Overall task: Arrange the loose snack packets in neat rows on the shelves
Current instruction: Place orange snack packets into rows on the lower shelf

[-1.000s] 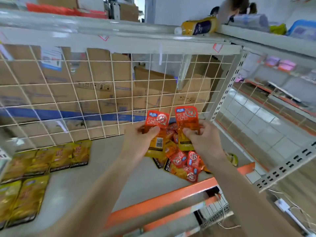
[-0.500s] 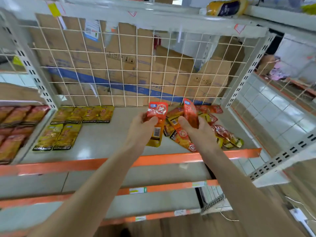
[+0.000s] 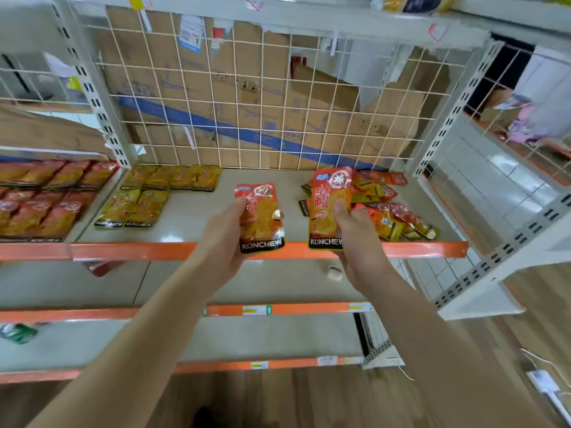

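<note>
We see two red and orange snack packets held up over the front of the shelf (image 3: pixel 154 251). The left hand (image 3: pixel 228 242) grips the left packet (image 3: pixel 261 217), thumb on its side edge. The right hand (image 3: pixel 355 239) grips the right packet (image 3: pixel 329 208) the same way. Both packets face us, and each says KONCHEW in white letters on a black strip at the bottom. The other writing on them is too small for us to read.

Just behind the right hand, a messy pile (image 3: pixel 389 208) of the same red packets lies at the right end of the shelf. At the left end, yellow packets (image 3: pixel 160 193) lie flat in two neat rows, and the front ones also say KONCHEW. More red packets (image 3: pixel 40 199) fill the next shelf on the left. Small tags (image 3: pixel 255 310) sit on the orange edge below, but we cannot read them.

Half a second ago the left packet showed its back with a bar code, and the right packet was turned sideways. Now both show their fronts, and the hands have come nearer to the orange edge.
</note>
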### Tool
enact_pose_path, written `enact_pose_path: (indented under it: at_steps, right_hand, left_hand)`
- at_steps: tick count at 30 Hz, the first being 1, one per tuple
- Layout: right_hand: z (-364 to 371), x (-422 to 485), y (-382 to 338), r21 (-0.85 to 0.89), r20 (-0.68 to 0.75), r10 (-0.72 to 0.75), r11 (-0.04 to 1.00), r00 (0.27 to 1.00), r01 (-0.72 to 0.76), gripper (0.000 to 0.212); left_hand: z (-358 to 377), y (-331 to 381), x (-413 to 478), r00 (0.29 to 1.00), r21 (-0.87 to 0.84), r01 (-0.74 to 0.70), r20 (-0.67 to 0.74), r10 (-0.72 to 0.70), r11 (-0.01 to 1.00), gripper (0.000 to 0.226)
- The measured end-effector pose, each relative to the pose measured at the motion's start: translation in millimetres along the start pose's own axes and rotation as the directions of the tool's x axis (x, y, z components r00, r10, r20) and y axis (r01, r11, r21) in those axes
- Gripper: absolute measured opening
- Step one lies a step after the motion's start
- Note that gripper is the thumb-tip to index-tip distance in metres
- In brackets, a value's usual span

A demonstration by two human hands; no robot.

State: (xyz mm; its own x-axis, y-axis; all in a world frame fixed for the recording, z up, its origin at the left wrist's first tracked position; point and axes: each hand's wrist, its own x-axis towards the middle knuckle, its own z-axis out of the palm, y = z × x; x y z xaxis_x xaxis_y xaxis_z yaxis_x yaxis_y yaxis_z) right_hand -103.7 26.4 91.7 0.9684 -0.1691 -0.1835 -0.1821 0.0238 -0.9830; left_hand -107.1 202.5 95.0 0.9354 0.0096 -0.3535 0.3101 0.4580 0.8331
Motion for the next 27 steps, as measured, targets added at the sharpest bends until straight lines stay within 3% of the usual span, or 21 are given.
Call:
enact_pose_path:
  at_steps: [5,15,22,27]
  right_hand:
    - [22,-14,8,0.075,0.050,0.005,0.997,0.999,-0.009,0.023]
    - [132,-43,5,0.071,0.129,0.013,0.997,0.992,-0.022,0.006]
    - [225,-76,3,0.152,0.222,0.037,0.986,0.974,-0.072,0.006]
    - [279,-99,5,0.164,0.229,0.032,0.984,0.973,-0.071,0.004]
  left_hand:
    - [-34,9,-6,0.984,0.094,-0.078,-0.154,0.092,0.992,0.026]
    - [-137,58,-33,0.980,0.099,-0.178,-0.070,0.185,0.979,0.011]
    - [-234,97,-50,0.960,0.266,-0.194,-0.149,0.239,0.944,0.004]
    - [-289,118,-61,0.944,0.270,-0.218,-0.185,0.272,0.938,0.005]
